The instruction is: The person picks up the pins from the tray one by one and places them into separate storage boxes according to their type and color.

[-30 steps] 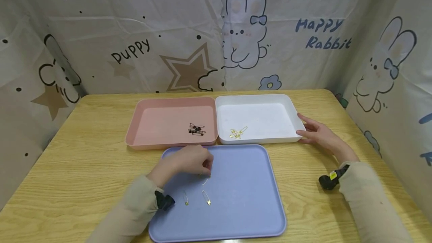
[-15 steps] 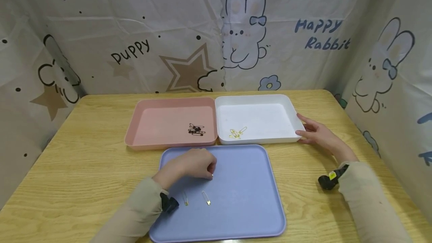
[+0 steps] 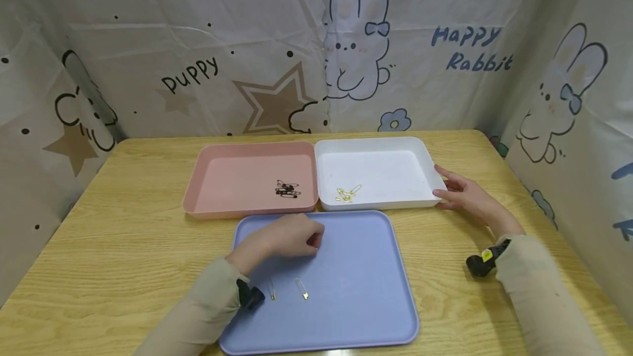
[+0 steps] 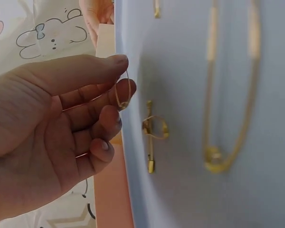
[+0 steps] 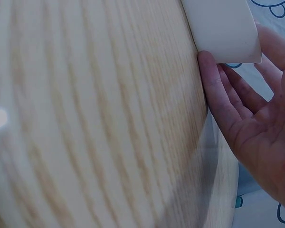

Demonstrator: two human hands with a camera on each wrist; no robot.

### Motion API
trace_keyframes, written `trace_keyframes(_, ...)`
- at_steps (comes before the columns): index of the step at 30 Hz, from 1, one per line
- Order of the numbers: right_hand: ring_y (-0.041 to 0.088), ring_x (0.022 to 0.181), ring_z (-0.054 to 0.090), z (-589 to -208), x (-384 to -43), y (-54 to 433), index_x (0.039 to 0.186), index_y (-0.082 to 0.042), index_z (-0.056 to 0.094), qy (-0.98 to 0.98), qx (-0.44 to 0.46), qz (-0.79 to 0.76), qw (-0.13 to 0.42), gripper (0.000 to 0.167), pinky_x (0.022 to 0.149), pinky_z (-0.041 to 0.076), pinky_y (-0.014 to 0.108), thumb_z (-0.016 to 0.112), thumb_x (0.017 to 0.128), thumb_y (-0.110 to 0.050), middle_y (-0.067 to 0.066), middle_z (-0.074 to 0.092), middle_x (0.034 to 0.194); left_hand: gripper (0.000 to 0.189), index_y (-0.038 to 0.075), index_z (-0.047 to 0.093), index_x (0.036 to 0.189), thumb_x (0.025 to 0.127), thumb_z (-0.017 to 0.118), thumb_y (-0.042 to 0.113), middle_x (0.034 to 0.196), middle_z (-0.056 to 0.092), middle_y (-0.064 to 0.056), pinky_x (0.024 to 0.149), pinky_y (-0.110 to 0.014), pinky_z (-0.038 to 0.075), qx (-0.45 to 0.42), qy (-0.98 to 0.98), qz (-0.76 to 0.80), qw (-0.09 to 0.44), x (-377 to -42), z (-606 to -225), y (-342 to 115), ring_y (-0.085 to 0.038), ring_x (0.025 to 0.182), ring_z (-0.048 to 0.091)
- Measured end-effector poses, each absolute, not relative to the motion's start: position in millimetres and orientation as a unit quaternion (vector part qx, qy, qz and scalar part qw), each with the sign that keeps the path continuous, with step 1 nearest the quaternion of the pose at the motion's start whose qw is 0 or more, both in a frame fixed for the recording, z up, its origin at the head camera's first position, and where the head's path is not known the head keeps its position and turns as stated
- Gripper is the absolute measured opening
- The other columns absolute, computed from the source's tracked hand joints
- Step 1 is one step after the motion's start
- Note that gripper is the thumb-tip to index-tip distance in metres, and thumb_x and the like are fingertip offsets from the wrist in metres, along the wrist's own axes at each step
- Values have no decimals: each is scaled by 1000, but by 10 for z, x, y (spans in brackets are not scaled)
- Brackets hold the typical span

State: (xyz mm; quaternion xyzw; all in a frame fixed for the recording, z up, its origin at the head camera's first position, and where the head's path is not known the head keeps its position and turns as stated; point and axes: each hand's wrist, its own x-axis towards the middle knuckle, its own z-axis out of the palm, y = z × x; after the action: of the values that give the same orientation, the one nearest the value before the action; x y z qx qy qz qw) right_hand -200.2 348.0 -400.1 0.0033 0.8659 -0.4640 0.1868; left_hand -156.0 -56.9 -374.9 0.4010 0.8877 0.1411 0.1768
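My left hand (image 3: 295, 235) is over the upper left part of the blue tray (image 3: 366, 290). Between thumb and index finger it pinches a gold safety pin (image 4: 125, 103), plain in the left wrist view. Two more gold safety pins, the right one (image 3: 303, 290) and the left one (image 3: 272, 290), lie on the tray below this hand. My right hand (image 3: 470, 199) touches the right end of the white tray (image 3: 381, 172), its fingers fairly straight against the outer wall and corner (image 5: 228, 33). A few gold safety pins (image 3: 348, 194) rest in the white tray.
A pink tray (image 3: 237, 177) stands left of the white one, their sides touching. Several black safety pins (image 3: 287, 189) lie in it. The wooden table (image 3: 123, 246) carries all three trays. Printed cloth (image 3: 267, 26) hangs behind and at both sides.
My left hand has picked the upper safety pin off the blue tray and moved slightly right with it. The right hand stays at the white tray.
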Motion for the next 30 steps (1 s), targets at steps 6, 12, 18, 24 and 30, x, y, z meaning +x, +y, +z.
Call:
trace_keyframes(6,26,107,53,-3997,-2010,3484,146,-26,6,862,1,-472,186,82,84,47,28,59,85,-42,30,18,143,11,19,58,74,81,65,17,63,50,11,55,-20,37,400,892,138,156,-1594,-3702,-536,-4,57,45)
trace_keyframes(12,27,107,53,-3996,-2011,3483,146,-26,7,862,1,-471,185,83,84,47,27,59,84,-43,30,21,142,5,18,66,85,83,64,16,68,53,10,59,-22,40,389,895,144,161,-1625,-3683,-492,-6,62,48)
trace_keyframes(18,32,111,50,-4001,-2003,3475,146,-26,6,869,3,-459,184,82,89,44,31,57,85,-44,30,22,141,4,18,66,86,86,62,20,71,53,10,61,-23,40,395,891,158,155,-1739,-3676,-435,-7,66,48)
trace_keyframes(24,35,114,49,-4006,-2002,3473,146,-26,6,872,4,-454,182,84,92,41,36,58,84,-47,30,21,142,4,17,64,87,86,60,18,73,55,10,60,-22,41,392,888,191,149,-1827,-3605,-387,-6,65,50)
trace_keyframes(30,35,114,49,-4004,-2001,3466,146,-26,6,871,5,-456,184,84,91,42,34,58,83,-47,30,21,142,2,17,61,85,85,63,16,76,58,9,61,-22,42,379,889,228,122,-1909,-3537,-330,-6,68,52)
